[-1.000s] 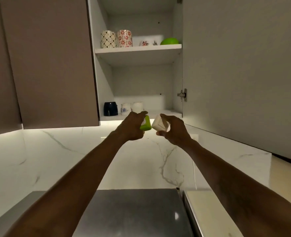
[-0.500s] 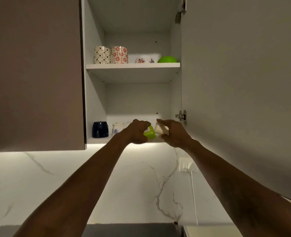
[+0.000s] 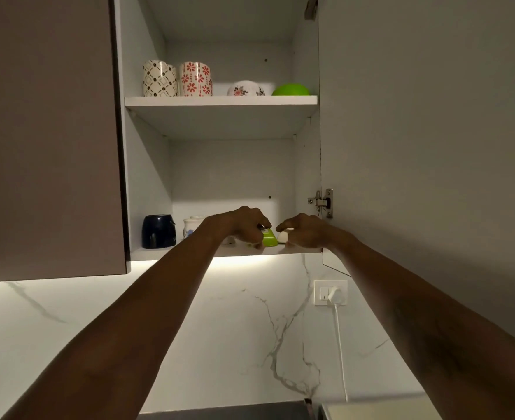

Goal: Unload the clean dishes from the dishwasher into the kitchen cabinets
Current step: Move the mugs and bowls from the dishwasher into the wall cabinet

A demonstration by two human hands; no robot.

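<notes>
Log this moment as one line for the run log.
phase: placing | left hand: grips green cup | right hand: grips white cup | where: lower cabinet shelf

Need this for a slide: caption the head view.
Left hand holds a green cup, right hand a white cup, at the cabinet's lower shelf.

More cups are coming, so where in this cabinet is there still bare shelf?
Upper shelf: a gap between the red-flowered mug and the flowered bowl. Lower shelf is crowded: dark mug, blue-flowered cup, then the left hand gripping the green cup and the right hand gripping the white cup.
</notes>
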